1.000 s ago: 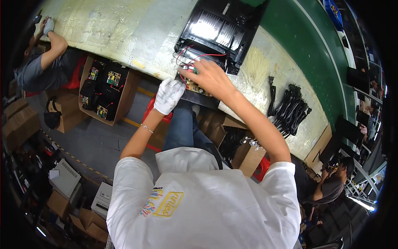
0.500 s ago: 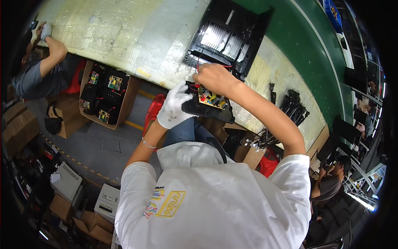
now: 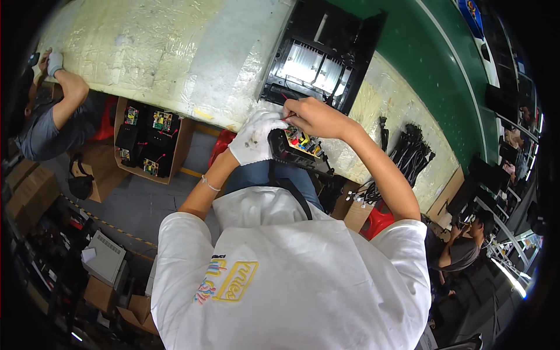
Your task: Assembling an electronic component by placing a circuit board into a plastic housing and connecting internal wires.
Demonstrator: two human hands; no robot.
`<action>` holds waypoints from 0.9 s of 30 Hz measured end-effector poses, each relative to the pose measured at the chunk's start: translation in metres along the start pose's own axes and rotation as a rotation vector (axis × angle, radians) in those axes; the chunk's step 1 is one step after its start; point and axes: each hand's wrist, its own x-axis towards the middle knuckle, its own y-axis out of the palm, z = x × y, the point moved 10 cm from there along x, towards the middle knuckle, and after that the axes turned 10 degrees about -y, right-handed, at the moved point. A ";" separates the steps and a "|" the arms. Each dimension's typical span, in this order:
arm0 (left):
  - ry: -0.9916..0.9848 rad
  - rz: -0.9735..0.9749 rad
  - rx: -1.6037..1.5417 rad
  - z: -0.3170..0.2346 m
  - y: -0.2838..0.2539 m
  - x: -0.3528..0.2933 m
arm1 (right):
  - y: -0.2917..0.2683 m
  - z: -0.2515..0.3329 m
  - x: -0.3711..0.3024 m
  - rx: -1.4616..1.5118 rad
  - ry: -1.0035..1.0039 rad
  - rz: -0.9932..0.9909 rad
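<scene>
My gloved left hand [image 3: 256,139] is at the left side of a black plastic housing [image 3: 284,153]. Its fingers are bunched, with the tips close to a red wire [image 3: 287,118]; what they hold is hidden. Bare and bent at the fingers, my right hand [image 3: 318,118] pinches that wire just above the housing. Inside the housing sits a circuit board [image 3: 303,142] with yellow, red and other small parts. Beyond my hands, a larger black casing [image 3: 359,41] with silvery ribbed metal plates [image 3: 309,65] lies on the table. A dark wire runs over its near edge.
The table [image 3: 163,52] has a film-like covering. Black cables [image 3: 408,154] lie bundled at the right. An open carton [image 3: 181,146] of similar boards stands at the left. Another person [image 3: 52,111] works at the far left; one more person [image 3: 466,242] is at the right.
My left hand has shifted right and up, its spread fingers now bunched near the wire. My right hand has moved slightly right and down. The housing has shifted and tilted.
</scene>
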 end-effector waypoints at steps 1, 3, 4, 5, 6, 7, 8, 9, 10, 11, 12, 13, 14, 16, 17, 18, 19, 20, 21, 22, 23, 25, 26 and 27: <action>-0.002 0.004 -0.004 0.003 0.003 0.000 | -0.001 -0.002 0.001 0.004 0.004 0.000; -0.081 -0.016 -0.167 0.015 0.006 0.000 | 0.001 -0.005 0.001 0.153 0.002 0.003; -0.085 -0.016 -0.171 0.012 0.008 0.000 | 0.003 -0.007 0.002 0.175 0.007 0.013; -0.078 -0.105 -0.278 0.009 0.000 0.000 | 0.004 -0.006 0.001 0.177 0.009 0.018; -0.072 -0.195 -0.384 0.007 -0.009 -0.002 | 0.005 -0.008 -0.002 0.215 0.058 0.001; -0.075 -0.199 -0.384 0.005 -0.009 -0.004 | 0.004 -0.007 -0.003 0.250 0.104 -0.017; -0.169 -0.196 -0.364 0.011 -0.007 -0.006 | 0.009 -0.009 -0.006 0.234 0.113 -0.016; -0.264 -0.192 -0.344 0.018 -0.005 -0.008 | 0.011 -0.006 -0.006 0.234 0.110 -0.010; -0.270 -0.201 -0.344 0.017 -0.003 -0.010 | 0.008 -0.005 -0.008 0.187 0.123 -0.054; -0.286 -0.228 -0.323 0.018 -0.004 -0.012 | 0.005 -0.004 -0.009 0.140 0.136 -0.099; -0.301 -0.256 -0.303 0.018 -0.005 -0.014 | 0.004 0.001 -0.011 0.123 0.119 -0.134; -0.308 -0.262 -0.302 0.017 -0.006 -0.013 | 0.007 0.001 -0.013 0.125 0.115 -0.126; -0.210 -0.251 -0.278 0.008 -0.008 -0.011 | 0.003 0.003 -0.015 0.061 0.093 -0.194; -0.137 -0.244 -0.263 -0.007 -0.012 -0.009 | -0.002 0.002 -0.020 -0.032 0.136 -0.249; -0.143 -0.247 -0.262 -0.007 -0.012 -0.009 | 0.002 -0.003 -0.021 -0.029 0.133 -0.243; -0.124 -0.247 -0.241 -0.009 -0.011 -0.010 | 0.001 -0.010 -0.025 -0.131 0.134 -0.293; -0.106 -0.250 -0.217 -0.011 -0.011 -0.011 | -0.003 -0.009 -0.026 -0.232 0.130 -0.341; -0.123 -0.266 -0.263 -0.010 -0.013 -0.012 | -0.007 -0.005 -0.028 -0.201 0.075 -0.384; -0.131 -0.270 -0.262 -0.010 -0.012 -0.012 | -0.009 -0.005 -0.029 -0.197 0.071 -0.377; -0.190 -0.257 -0.282 -0.006 -0.011 -0.013 | -0.007 0.005 -0.026 -0.232 -0.039 -0.310; -0.249 -0.244 -0.302 -0.002 -0.009 -0.013 | -0.004 0.017 -0.024 -0.267 -0.149 -0.244; -0.287 -0.268 -0.295 -0.001 -0.009 -0.014 | -0.003 0.016 -0.026 -0.196 -0.130 -0.210; -0.319 -0.280 -0.395 0.005 -0.008 -0.015 | -0.004 0.016 -0.027 -0.205 -0.141 -0.228; -0.350 -0.293 -0.495 0.010 -0.006 -0.016 | -0.005 0.016 -0.028 -0.215 -0.153 -0.247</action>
